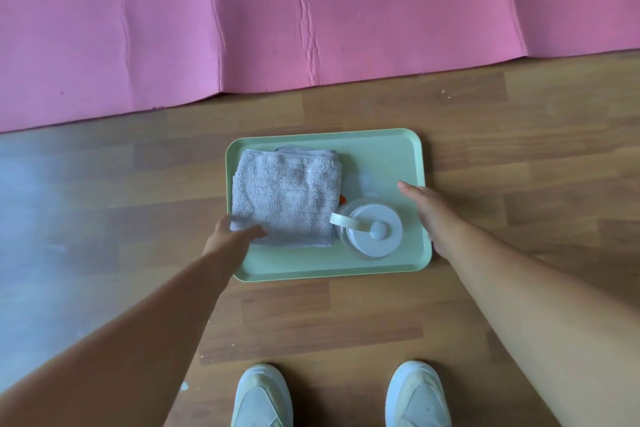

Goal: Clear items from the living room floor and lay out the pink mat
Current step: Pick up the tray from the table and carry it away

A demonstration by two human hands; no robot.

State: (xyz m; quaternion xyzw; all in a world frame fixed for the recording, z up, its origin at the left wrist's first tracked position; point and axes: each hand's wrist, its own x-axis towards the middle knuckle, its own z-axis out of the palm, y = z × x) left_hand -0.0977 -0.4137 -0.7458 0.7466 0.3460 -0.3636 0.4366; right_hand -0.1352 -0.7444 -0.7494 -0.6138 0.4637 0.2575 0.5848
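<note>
A pale green tray lies on the wooden floor in front of my feet. On its left half sits a folded grey towel; at its right front stands a clear jug with a white lid. My left hand is at the tray's left edge, thumb on the towel's near corner. My right hand is over the tray's right edge, fingers stretched out flat. The pink mat lies spread out on the floor beyond the tray, creased in several places.
My two pale shoes stand on the wooden floor just behind the tray. A bright glare patch covers the floor at the left. A strip of bare floor separates the tray from the mat's near edge.
</note>
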